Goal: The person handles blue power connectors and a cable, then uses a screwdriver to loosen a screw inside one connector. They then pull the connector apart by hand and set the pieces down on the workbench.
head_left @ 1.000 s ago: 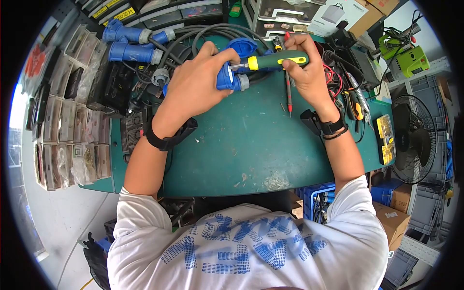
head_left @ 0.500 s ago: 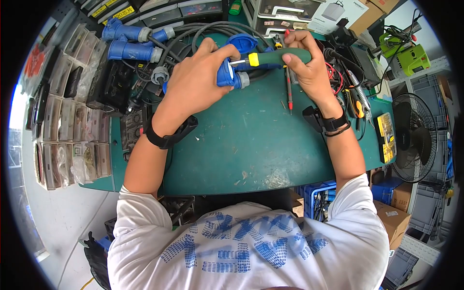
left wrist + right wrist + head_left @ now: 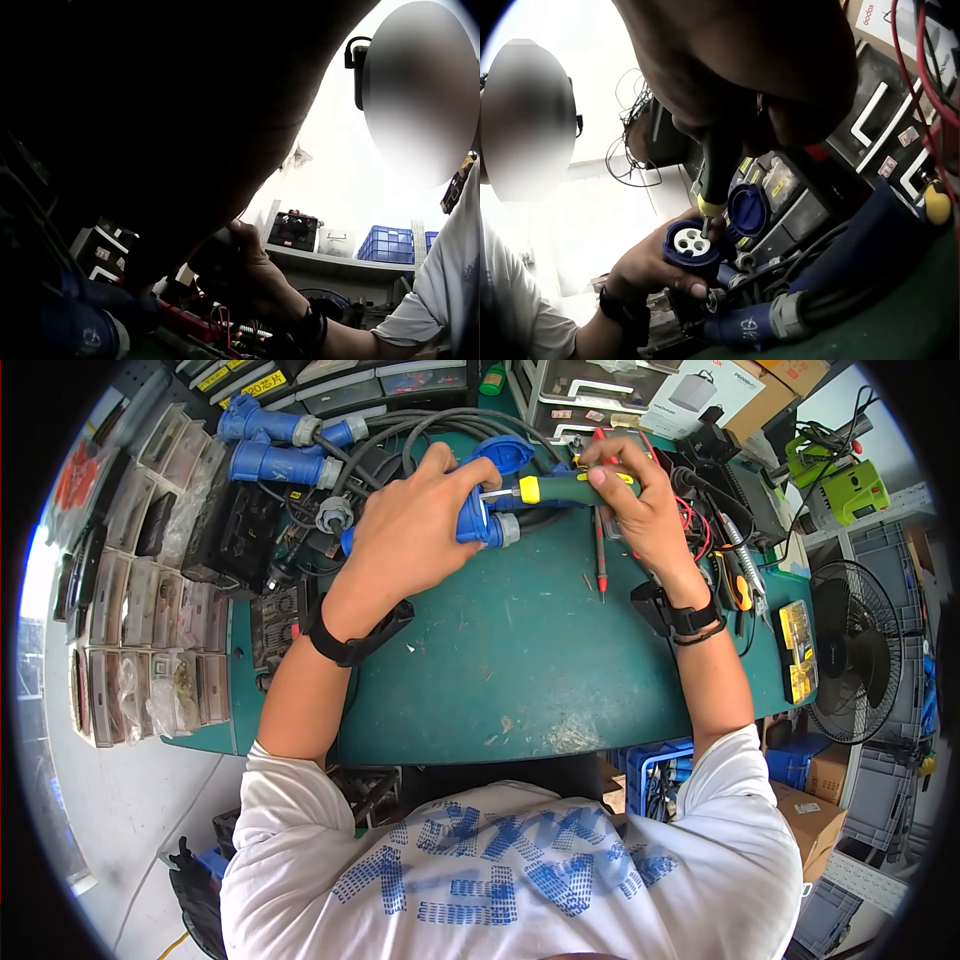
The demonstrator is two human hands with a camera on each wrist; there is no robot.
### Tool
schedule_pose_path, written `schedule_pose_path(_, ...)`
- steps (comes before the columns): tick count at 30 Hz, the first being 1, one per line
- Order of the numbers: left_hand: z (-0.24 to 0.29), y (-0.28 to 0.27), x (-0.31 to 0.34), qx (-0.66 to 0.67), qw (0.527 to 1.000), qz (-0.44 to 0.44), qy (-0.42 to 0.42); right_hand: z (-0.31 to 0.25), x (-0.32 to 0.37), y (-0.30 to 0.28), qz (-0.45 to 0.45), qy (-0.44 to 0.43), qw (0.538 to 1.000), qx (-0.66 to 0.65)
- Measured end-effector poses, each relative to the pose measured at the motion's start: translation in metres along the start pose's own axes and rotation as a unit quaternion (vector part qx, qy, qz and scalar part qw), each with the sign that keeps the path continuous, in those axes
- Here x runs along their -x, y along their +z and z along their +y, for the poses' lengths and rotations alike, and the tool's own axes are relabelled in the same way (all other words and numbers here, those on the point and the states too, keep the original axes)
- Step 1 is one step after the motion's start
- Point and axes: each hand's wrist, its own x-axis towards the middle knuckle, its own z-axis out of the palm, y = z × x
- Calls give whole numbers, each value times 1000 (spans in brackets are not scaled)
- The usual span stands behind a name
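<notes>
My left hand (image 3: pixel 415 525) grips a blue industrial socket connector (image 3: pixel 470 520) over the back of the bench. Its round white face with several holes (image 3: pixel 692 242) shows in the right wrist view, and its blue hinged lid (image 3: pixel 748 210) stands flipped open. In my right hand (image 3: pixel 645 510) is a screwdriver (image 3: pixel 565 490) with a green and yellow handle, held between thumb and fingers. The metal shaft points left, its tip at the connector's white face near the rim. Deep shadow covers most of the left wrist view.
More blue connectors (image 3: pixel 285 463) and looped black cables (image 3: pixel 430 420) lie at the back left. A red and black probe (image 3: pixel 601 555) rests below my right hand. Pliers, wires and a yellow bit case (image 3: pixel 797 650) are on the right. Parts drawers (image 3: pixel 150 600) stand left.
The screwdriver handle has turned in my right fingers: its yellow patch was hidden half a second ago and shows again. My left hand keeps its grip on the connector.
</notes>
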Motion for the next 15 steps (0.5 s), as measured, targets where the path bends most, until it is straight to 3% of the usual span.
schedule_pose_path(1, 0, 0, 0, 3, 1000, 2, -4, 0, 0, 6, 52, -46, 998, 6)
schedule_pose_path(6, -1, -1, 1, 8, 1000, -2, -1, 9, -5, 17, 93, -117, 987, -57)
schedule_pose_path(10, 2, -1, 1, -1, 1000, -2, -2, 3, -4, 3, 54, -147, 985, 73)
schedule_pose_path(13, 3, 1, 1, -19, 1000, -4, 3, -15, -2, -15, -27, 146, 988, 33)
schedule_pose_path(15, 1, 4, 1, -14, 1000, -2, 1, -2, -3, -18, -33, 130, 991, 30)
